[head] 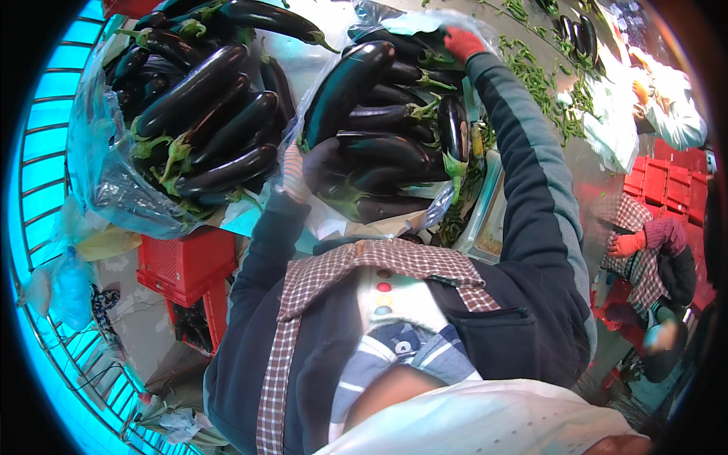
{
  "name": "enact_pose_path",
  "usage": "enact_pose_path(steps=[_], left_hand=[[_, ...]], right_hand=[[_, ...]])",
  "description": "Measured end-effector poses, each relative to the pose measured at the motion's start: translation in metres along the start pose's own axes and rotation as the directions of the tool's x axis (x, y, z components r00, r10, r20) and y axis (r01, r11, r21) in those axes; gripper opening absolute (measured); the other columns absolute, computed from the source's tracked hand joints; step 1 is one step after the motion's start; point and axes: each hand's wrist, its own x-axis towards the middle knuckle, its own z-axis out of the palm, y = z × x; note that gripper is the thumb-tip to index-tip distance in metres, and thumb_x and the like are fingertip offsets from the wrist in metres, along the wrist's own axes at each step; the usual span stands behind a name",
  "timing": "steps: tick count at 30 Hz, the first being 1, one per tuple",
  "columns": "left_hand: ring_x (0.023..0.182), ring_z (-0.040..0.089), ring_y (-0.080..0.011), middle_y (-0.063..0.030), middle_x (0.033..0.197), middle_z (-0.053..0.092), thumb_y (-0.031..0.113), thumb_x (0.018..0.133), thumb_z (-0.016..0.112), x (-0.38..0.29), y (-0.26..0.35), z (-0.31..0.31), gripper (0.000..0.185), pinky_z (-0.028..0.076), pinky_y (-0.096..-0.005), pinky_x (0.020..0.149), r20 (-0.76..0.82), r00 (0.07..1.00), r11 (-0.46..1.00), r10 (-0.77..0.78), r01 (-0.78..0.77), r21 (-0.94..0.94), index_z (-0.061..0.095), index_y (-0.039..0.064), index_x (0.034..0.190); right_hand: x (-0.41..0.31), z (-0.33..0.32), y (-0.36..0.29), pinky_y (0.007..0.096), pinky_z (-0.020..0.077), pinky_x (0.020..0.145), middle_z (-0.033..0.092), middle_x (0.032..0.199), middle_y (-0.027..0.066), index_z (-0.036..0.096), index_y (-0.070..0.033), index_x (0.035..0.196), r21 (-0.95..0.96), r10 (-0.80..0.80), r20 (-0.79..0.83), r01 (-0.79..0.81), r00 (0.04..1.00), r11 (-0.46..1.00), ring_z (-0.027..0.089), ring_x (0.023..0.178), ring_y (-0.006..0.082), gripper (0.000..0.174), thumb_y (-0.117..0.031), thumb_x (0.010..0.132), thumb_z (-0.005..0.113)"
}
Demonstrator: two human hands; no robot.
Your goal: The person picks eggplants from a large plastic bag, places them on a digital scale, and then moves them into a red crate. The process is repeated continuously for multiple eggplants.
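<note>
Dark purple eggplants [387,151] with green stems fill an open clear plastic bag in front of me. At its left edge, my left hand [301,170], in a striped glove with a dark palm, touches the bag beside a large eggplant; its fingers are partly hidden. My right hand [463,44], in a red glove, is at the bag's far right rim, by the gathered plastic film [418,23]; its fingertips are partly covered, so the grip is unclear. A second plastic-lined heap of eggplants [199,108] lies to the left, with one long eggplant [273,20] at its top.
Green chili peppers [526,79] are scattered on the metal table [489,23] at the right. A metal tray [483,227] stands near my right arm. Red crates [185,261] are below left, beside a metal railing [42,153]. Co-workers [654,250] are at the right.
</note>
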Motion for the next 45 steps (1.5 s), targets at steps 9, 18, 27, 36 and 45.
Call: enact_pose_path(steps=[9, 18, 27, 36, 45], left_hand=[[0.047, 0.044, -0.0064, -0.0028, 0.074, 0.061, 0.031, 0.082, 0.069, 0.01, -0.003, -0.009, 0.043, 0.034, -0.0209, 0.043, -0.018, 0.998, 0.997, -0.061, 0.062, 0.05, 0.057, 0.008, 0.117], [0.046, 0.048, -0.0095, -0.006, 0.075, 0.063, 0.033, 0.085, 0.066, 0.01, -0.01, -0.015, 0.04, 0.038, -0.0221, 0.044, -0.064, 0.995, 0.997, -0.08, 0.081, 0.013, 0.057, 0.007, 0.115], [0.048, 0.051, -0.0095, -0.0051, 0.075, 0.062, 0.036, 0.084, 0.068, 0.014, 0.0, -0.011, 0.042, 0.039, -0.0212, 0.043, -0.084, 0.994, 0.997, -0.074, 0.072, -0.027, 0.055, 0.008, 0.112], [0.06, 0.054, -0.0112, -0.0049, 0.082, 0.062, 0.025, 0.083, 0.07, 0.015, -0.009, -0.025, 0.039, 0.043, -0.0251, 0.051, -0.061, 0.986, 0.975, -0.157, 0.144, -0.171, 0.057, 0.007, 0.116], [0.052, 0.045, -0.0055, -0.0026, 0.08, 0.066, 0.046, 0.086, 0.068, 0.022, -0.037, -0.042, 0.04, 0.039, -0.0231, 0.051, -0.087, 0.971, 0.924, -0.221, 0.18, -0.338, 0.066, 0.01, 0.104]], right_hand=[[0.054, -0.006, 0.067, 0.0412, 0.051, 0.092, 0.068, 0.112, 0.0209, 0.066, -0.011, 0.12, 0.23, 0.037, 0.004, -0.037, 0.999, 0.972, 0.064, 0.106, 0.0362, 0.046, -0.032, 0.078, 0.064], [0.02, -0.021, -0.039, 0.0449, 0.0491, 0.092, 0.062, 0.118, 0.0166, 0.055, -0.016, 0.129, -0.3, -0.152, 0.147, 0.19, 0.977, 0.935, 0.06, 0.11, 0.0351, 0.053, -0.037, 0.082, 0.071], [0.044, 0.002, -0.066, 0.0498, 0.0429, 0.099, 0.063, 0.127, 0.01, 0.041, -0.027, 0.146, -0.354, 0.053, 0.037, -0.037, 0.998, 0.935, 0.056, 0.123, 0.0328, 0.075, -0.037, 0.077, 0.069], [0.014, -0.068, -0.049, 0.0415, 0.0489, 0.091, 0.065, 0.113, 0.0218, 0.048, -0.005, 0.137, 0.039, -0.158, 0.058, 0.156, 0.986, 0.987, 0.065, 0.099, 0.0366, 0.09, -0.053, 0.065, 0.074], [-0.092, -0.127, -0.069, 0.028, 0.049, 0.093, 0.058, 0.126, 0.0046, 0.046, -0.007, 0.143, 0.926, -0.377, 0.34, -0.237, 0.861, 0.292, 0.057, 0.108, 0.0113, 0.052, -0.034, 0.1, 0.056]])
